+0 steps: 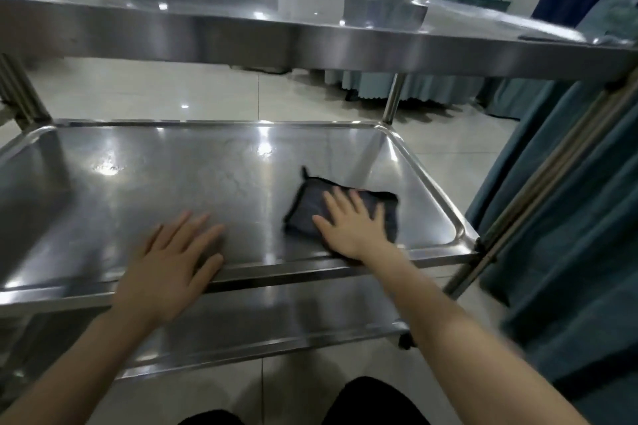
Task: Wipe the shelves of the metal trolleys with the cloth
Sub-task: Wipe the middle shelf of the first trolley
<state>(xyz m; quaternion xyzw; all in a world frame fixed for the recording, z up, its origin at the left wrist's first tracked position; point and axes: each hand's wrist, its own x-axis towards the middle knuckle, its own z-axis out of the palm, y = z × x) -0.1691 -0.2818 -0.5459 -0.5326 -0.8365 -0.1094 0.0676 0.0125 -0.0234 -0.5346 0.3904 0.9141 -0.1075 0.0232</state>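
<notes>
A steel trolley fills the view, with a top shelf (310,34), a middle shelf (155,183) and a bottom shelf (276,314). A folded dark grey cloth (310,203) lies on the middle shelf near its front right corner. My right hand (352,228) presses flat on the cloth, fingers spread. My left hand (172,266) rests flat on the front rim of the middle shelf, fingers apart, holding nothing.
Teal fabric (569,252) hangs close on the right, beside the trolley's upright posts (538,190). Pale tiled floor (172,90) lies beyond the trolley, with skirted tables (397,86) at the back. My dark-clad knees (373,404) are at the bottom edge.
</notes>
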